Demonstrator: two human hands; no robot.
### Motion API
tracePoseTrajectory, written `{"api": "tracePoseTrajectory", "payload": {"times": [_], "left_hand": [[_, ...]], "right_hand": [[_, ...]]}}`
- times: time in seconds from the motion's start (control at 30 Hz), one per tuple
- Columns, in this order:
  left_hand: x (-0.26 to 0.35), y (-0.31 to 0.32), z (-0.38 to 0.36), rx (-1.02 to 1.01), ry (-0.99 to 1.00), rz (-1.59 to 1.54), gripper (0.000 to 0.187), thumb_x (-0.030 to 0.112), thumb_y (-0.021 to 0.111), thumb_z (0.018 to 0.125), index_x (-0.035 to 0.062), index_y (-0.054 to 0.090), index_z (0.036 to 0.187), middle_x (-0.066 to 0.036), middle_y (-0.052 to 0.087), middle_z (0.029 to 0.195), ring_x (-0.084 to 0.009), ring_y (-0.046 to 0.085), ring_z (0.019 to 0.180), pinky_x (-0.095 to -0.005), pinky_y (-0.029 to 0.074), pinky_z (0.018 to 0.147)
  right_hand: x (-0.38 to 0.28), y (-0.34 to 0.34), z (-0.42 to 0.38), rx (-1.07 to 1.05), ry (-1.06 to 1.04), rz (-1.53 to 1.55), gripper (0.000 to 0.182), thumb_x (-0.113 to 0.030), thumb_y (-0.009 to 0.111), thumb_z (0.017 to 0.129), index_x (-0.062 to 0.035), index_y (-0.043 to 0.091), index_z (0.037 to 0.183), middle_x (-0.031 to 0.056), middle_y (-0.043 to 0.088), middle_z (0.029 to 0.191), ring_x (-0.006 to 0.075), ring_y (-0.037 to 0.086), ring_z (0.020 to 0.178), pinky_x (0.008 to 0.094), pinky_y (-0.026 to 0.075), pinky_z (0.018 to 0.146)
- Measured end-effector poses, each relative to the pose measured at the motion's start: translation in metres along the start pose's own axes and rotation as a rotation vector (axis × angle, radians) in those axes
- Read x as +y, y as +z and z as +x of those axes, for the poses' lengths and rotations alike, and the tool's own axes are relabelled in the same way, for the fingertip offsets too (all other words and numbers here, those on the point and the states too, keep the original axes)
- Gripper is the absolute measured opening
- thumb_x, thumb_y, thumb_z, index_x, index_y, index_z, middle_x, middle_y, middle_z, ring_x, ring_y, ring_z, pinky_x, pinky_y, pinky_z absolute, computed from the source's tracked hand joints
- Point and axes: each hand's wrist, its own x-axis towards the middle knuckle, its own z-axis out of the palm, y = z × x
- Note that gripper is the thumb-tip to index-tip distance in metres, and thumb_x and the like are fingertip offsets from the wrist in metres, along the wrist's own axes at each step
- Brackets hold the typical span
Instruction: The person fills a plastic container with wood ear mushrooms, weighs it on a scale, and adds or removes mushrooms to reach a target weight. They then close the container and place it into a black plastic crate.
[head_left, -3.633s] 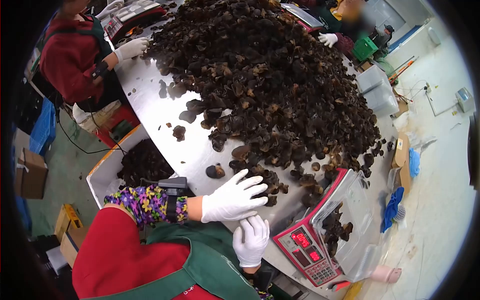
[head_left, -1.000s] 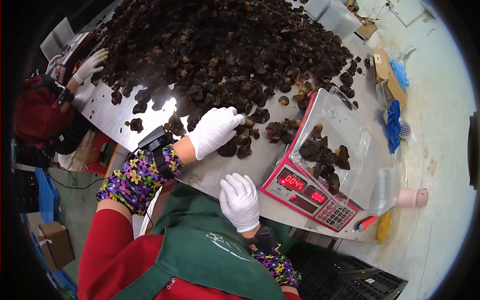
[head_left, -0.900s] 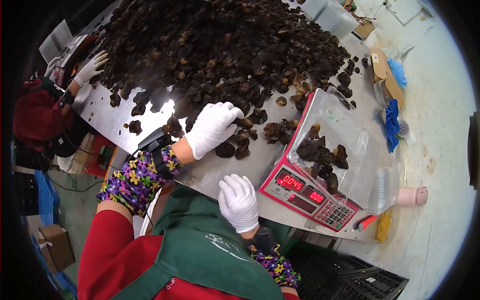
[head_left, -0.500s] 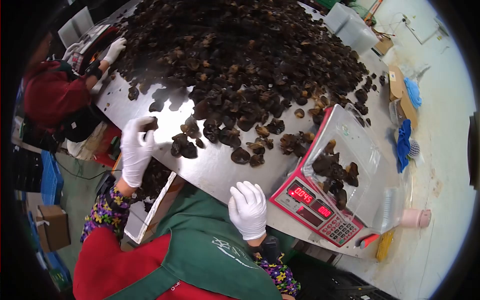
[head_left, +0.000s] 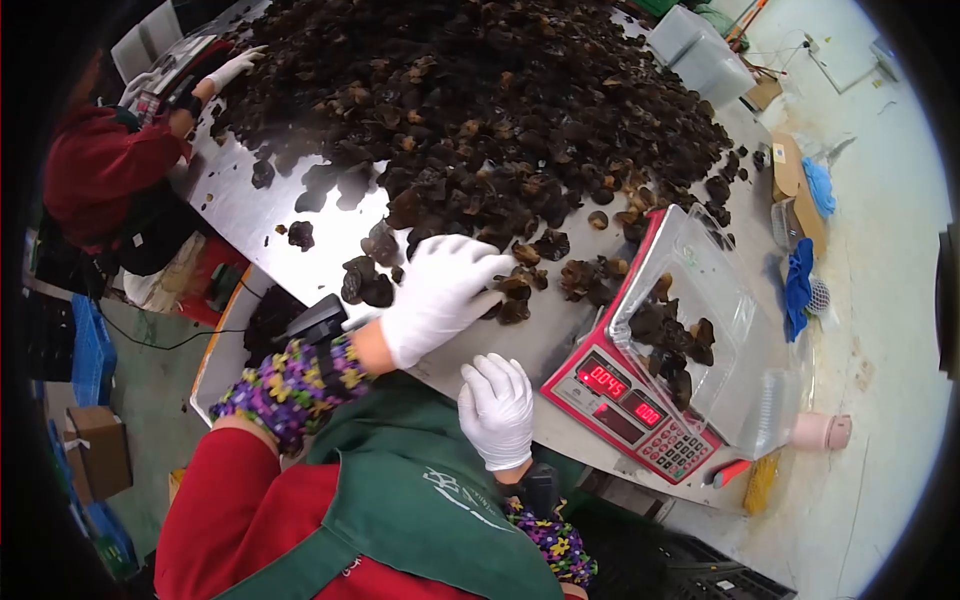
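Observation:
My left hand (head_left: 445,295), in a white glove, reaches across the near side of the metal table over loose black fungus pieces. Its thumb and fingers are apart, pointing right toward a small cluster of black fungus (head_left: 515,290), and nothing shows between them. My right hand (head_left: 497,412), also gloved, rests by the table's front edge, fingers loosely bent and a little apart, holding nothing visible. Just right of it stands a red digital scale (head_left: 640,415) reading 0.045. On the scale, a clear plastic container (head_left: 735,330) holds several dark fungus pieces (head_left: 670,335).
A large heap of black fungus (head_left: 480,110) covers the table's far side. A co-worker in a red sleeve (head_left: 125,165) works at the left. Clear plastic boxes (head_left: 700,55) stand at the far right. A box (head_left: 215,365) of dark material sits below the table's left edge.
My left hand has swung right from the table's left side, letting go of a dark fungus piece that now lies there. My right hand has barely moved. The co-worker's hand has moved slightly.

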Motion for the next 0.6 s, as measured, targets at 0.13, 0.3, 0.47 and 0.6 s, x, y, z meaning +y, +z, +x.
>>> {"api": "tracePoseTrajectory", "payload": {"times": [0.13,0.3,0.47,0.6], "left_hand": [[-0.007,0.04,0.019,-0.268,-0.023,0.185,0.031,0.016,0.072,0.084,0.0167,0.068,0.115,-0.004,0.07,0.107,-0.0237,0.066,0.096,-0.0399,0.047,0.088],[-0.013,0.019,0.019,-0.065,-0.497,-0.806,0.025,0.007,0.062,0.098,0.0006,0.067,0.121,-0.007,0.072,0.108,-0.0124,0.066,0.094,-0.027,0.051,0.088],[-0.016,-0.015,0.009,-0.153,-0.681,-1.049,0.024,0.006,0.059,0.101,-0.0018,0.067,0.122,-0.003,0.07,0.109,-0.0063,0.061,0.097,-0.0242,0.051,0.083],[-0.023,-0.009,-0.009,-0.17,-0.039,-0.201,0.02,0.019,0.072,0.088,0.0125,0.072,0.108,-0.004,0.067,0.099,-0.0209,0.06,0.09,-0.0355,0.049,0.082]], "right_hand": [[0.0,0.0,-0.001,0.009,-0.007,-0.016,0.03,-0.011,0.069,0.082,-0.0053,0.067,0.112,0.0113,0.063,0.116,0.0305,0.058,0.115,0.0486,0.044,0.104],[0.001,0.002,-0.003,0.021,-0.011,0.006,0.03,-0.011,0.07,0.083,-0.005,0.067,0.112,0.0115,0.063,0.116,0.0308,0.058,0.114,0.0488,0.045,0.103],[0.002,0.003,-0.002,0.032,-0.018,0.003,0.031,-0.01,0.07,0.082,-0.0047,0.067,0.112,0.0113,0.062,0.116,0.0316,0.058,0.114,0.049,0.045,0.102],[0.001,0.001,-0.001,0.031,-0.009,0.0,0.032,-0.01,0.07,0.082,-0.0045,0.066,0.113,0.0113,0.062,0.116,0.0315,0.058,0.114,0.049,0.045,0.102]]}}
